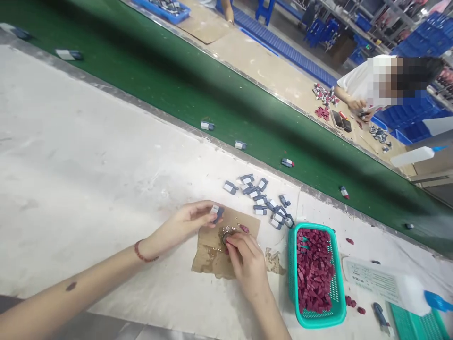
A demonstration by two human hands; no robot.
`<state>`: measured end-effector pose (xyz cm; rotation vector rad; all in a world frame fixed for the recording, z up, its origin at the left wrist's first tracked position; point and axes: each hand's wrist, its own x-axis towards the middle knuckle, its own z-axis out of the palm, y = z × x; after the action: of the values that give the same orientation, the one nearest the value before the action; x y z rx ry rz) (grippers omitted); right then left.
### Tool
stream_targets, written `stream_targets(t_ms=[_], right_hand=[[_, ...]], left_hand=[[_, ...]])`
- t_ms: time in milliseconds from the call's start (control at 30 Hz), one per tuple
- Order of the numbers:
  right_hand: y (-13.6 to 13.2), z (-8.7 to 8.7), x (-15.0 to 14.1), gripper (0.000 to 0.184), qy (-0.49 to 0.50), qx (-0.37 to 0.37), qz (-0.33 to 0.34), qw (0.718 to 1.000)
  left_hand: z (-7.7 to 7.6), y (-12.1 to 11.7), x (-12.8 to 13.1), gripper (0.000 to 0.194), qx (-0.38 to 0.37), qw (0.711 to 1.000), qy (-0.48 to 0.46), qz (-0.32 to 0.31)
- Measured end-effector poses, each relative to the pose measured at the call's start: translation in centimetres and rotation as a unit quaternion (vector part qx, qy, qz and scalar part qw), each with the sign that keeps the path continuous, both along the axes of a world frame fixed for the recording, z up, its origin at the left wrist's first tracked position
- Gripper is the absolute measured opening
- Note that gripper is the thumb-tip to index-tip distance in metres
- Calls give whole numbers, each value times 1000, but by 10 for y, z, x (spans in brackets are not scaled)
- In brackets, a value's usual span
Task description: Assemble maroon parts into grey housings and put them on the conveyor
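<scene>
Narrowing the right hand [247, 257] at a glossy wet patch [229, 230] on the cardboard [205, 238] — likely laid there against drips; anything pinched too hidden to tell. Holding a grey block [217, 214] in the left hand [196, 218] at the cardboard's far left corner, between thumb and fingers, perhaps for steadiness. Keeping a green basket [320, 322] of maroon pieces [314, 274] right of the cardboard, probably for easy reach. Beyond the cardboard, loose grey blocks [261, 200] on a pale, scuffed surface [141, 165]; past those, a green belt [159, 94] — then a co-worker [356, 78] and blue crates [421, 40].
</scene>
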<state>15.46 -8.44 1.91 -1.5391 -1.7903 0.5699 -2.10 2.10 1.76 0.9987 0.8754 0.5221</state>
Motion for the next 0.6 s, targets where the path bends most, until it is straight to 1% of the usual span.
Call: stream_targets(t_ms=[67,167,267,367,500,600], right_hand=[[0,2,1,19,12,-12,-15,1000],[-1,6,3,18,36,-36,-62,997],[0,6,5,18,48,-52,-83,994],[0,7,5,16,75,-64,-110,989],[0,15,4,10,172,-89,-180,964],[2,24,0,8,241,-83,-197,947]], left_hand=[[-6,-5,0,38,-2,1000,-15,5],[-11,-9,-1,35,10,1000,-23,-1],[-11,-11,-2,35,8,999,-20,-27],[-9,-13,-3,31,-3,999,-27,-38],[-5,-19,-1,22,15,998,-42,-48],[-2,-25,-1,19,47,997,-23,-61]])
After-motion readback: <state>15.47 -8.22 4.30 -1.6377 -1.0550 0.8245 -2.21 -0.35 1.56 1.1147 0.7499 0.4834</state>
